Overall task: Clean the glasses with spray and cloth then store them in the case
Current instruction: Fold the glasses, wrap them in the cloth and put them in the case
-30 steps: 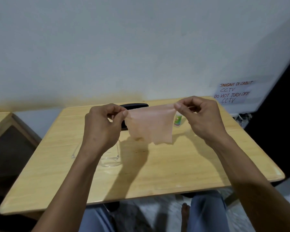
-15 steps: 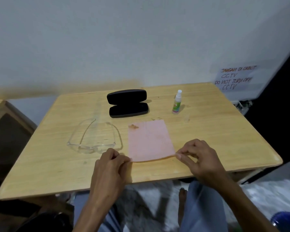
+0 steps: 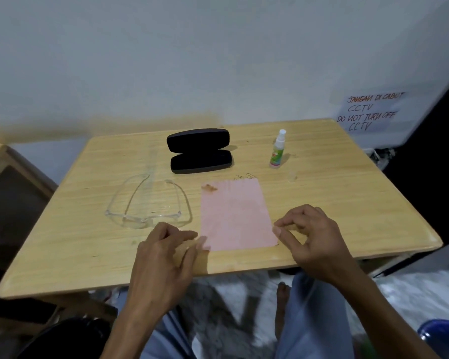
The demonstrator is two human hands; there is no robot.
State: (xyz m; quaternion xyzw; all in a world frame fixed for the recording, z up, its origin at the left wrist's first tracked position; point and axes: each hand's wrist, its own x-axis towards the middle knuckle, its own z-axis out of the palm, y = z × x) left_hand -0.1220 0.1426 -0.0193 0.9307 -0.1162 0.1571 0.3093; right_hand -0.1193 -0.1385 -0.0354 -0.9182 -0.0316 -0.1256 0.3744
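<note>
A pink cloth (image 3: 233, 216) lies flat on the wooden table (image 3: 335, 203), with a brown stain at its far left corner. Clear glasses (image 3: 151, 216) rest unfolded to its left, arms pointing away from me. The black case (image 3: 199, 151) lies open behind the cloth. A small spray bottle (image 3: 277, 151) with a green label stands upright to the right of the case. My left hand (image 3: 163, 263) hovers at the cloth's near left corner, thumb touching the edge. My right hand (image 3: 314, 242) is at the near right corner, fingertips slightly apart beside the cloth.
A small clear cap (image 3: 291, 176) lies right of the cloth, near the bottle. A handwritten CCTV note (image 3: 368, 112) is stuck on the wall at the right. Another wooden table (image 3: 0, 161) stands at the left. My knees show below the table's near edge.
One second ago both hands held the cloth stretched in the air. They lowered it onto the table, and now the fingers have loosened from its near corners.
</note>
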